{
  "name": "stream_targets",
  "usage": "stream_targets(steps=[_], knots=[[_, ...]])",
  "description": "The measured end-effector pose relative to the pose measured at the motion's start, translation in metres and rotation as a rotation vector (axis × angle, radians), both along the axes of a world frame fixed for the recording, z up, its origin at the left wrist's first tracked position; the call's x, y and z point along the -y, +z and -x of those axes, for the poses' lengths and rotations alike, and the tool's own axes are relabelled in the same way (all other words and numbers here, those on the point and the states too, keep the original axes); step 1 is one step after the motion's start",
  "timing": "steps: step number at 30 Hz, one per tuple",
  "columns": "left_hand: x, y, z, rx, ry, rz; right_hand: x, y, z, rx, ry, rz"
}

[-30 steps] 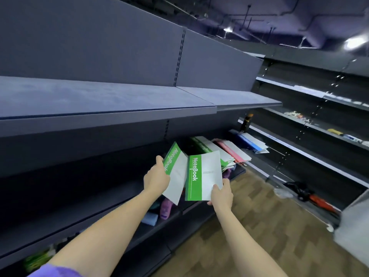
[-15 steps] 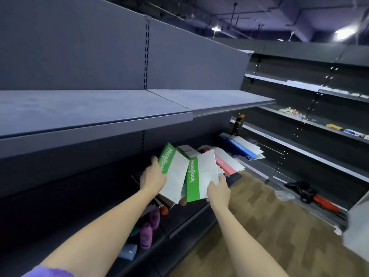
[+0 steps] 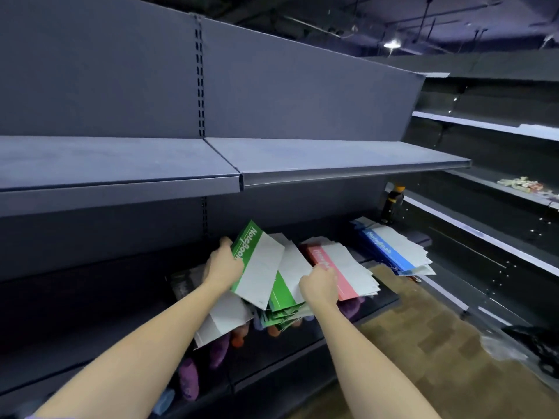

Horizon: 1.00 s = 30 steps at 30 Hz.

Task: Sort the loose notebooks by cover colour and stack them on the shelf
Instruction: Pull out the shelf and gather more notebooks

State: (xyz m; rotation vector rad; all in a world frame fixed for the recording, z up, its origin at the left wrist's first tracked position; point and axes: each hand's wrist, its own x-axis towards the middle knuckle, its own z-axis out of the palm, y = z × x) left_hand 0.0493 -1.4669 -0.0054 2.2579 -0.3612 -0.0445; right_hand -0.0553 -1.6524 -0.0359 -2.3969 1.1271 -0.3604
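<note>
My left hand (image 3: pixel 223 269) grips a green-and-white notebook (image 3: pixel 260 261) by its green spine, tilted above the middle shelf (image 3: pixel 378 309). Under it lies a green pile (image 3: pixel 282 300) of notebooks, and my right hand (image 3: pixel 319 284) pinches the edge of the top one there. To the right sits a pink pile (image 3: pixel 341 272), then a blue pile (image 3: pixel 390 249) farther along the same shelf. A white sheet-like cover (image 3: pixel 222 322) sticks out below my left forearm.
A wide grey upper shelf (image 3: pixel 272 173) juts out just above the piles. Purple and orange bottles (image 3: pixel 189 378) stand on the lower shelf under the notebooks. A dark bottle (image 3: pixel 393 204) stands behind the blue pile. Wooden floor (image 3: pixel 423 343) with a plastic bag lies to the right.
Both hands have moved forward and down to the green pile. The notebook in my right hand now lies on that pile; my left hand still holds its notebook above it.
</note>
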Motion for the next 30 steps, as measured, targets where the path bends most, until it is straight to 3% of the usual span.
stream_targets(steps=[7, 14, 22, 30], knots=[[0.023, -0.01, 0.005, -0.109, 0.173, 0.098, 0.033, -0.011, -0.017, -0.111, 0.176, 0.041], [0.044, -0.028, 0.014, -0.168, 0.164, -0.255, 0.049, -0.016, -0.028, -0.106, 0.269, 0.006], [0.063, -0.031, 0.021, 0.011, 0.07, -0.573, 0.061, -0.008, -0.022, -0.09, 0.384, 0.041], [0.033, -0.023, 0.021, 0.106, 0.02, -0.481, 0.016, 0.013, -0.031, 0.047, 0.61, 0.056]])
